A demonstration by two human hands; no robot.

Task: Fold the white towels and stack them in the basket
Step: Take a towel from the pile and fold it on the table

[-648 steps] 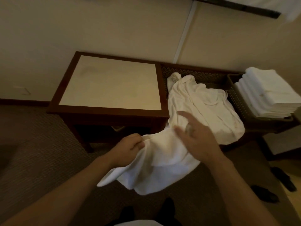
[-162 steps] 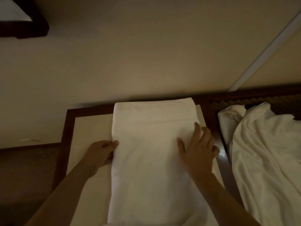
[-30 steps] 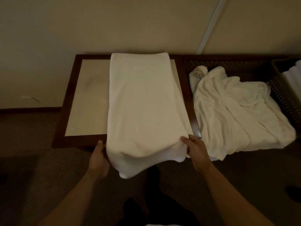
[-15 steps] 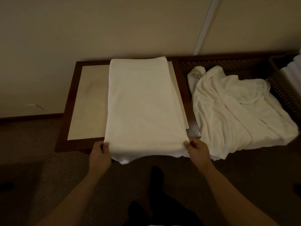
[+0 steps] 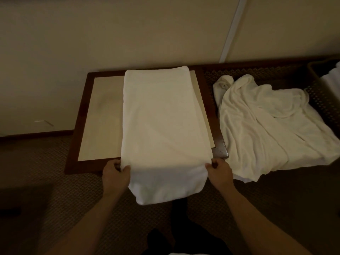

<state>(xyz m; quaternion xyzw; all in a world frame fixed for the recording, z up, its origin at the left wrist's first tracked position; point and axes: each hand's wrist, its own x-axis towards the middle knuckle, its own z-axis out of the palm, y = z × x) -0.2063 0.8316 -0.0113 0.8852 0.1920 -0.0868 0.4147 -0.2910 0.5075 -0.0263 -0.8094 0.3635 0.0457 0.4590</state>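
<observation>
At the near edge, two bare forearms reach forward over a dark patterned carpet (image 5: 55, 181). The left hand (image 5: 115, 176) pinches the near left side of a folded white towel (image 5: 161, 122), its thumb on top and its fingers (image 5: 117, 165) curled under the cloth. The right hand (image 5: 219, 173) pinches the near right side in the same way, thumb on top and the other fingers hidden under the towel.

The towel lies lengthwise as a long band on the tabletop (image 5: 101, 122), which is pale with a dark wooden frame. Its near end hangs over the near edge of the tabletop and sags between the two hands. Its far end reaches the far edge, close to the wall (image 5: 128, 34).

To the right, just beside the tabletop, a heap of loose white towels (image 5: 266, 126) lies crumpled on a dark woven bench (image 5: 257, 72), with part of it spilling over the near side.

At the far right edge stands a dark basket (image 5: 317, 69) with a stack of folded white towels (image 5: 331, 83) in it, only partly in view.
</observation>
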